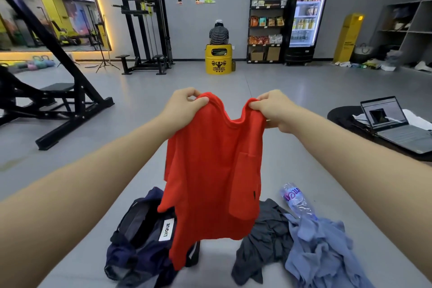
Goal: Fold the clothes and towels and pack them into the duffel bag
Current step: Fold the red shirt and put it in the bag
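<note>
I hold a red T-shirt [210, 170] up in the air by its shoulders. My left hand [184, 107] pinches the left shoulder and my right hand [271, 110] pinches the right one. The shirt hangs unfolded, its hem over the bench below. A navy duffel bag [138, 241] with a white label lies open at the lower left, partly hidden by the shirt. A dark grey garment [264, 241] lies crumpled at the lower right, with a blue garment [322, 250] heaped beside it.
A clear plastic water bottle [295, 201] lies next to the blue garment. An open laptop [395, 124] sits on a dark mat at the right. A black gym machine [58, 91] stands at the left. A person [218, 33] sits on a yellow drum far ahead.
</note>
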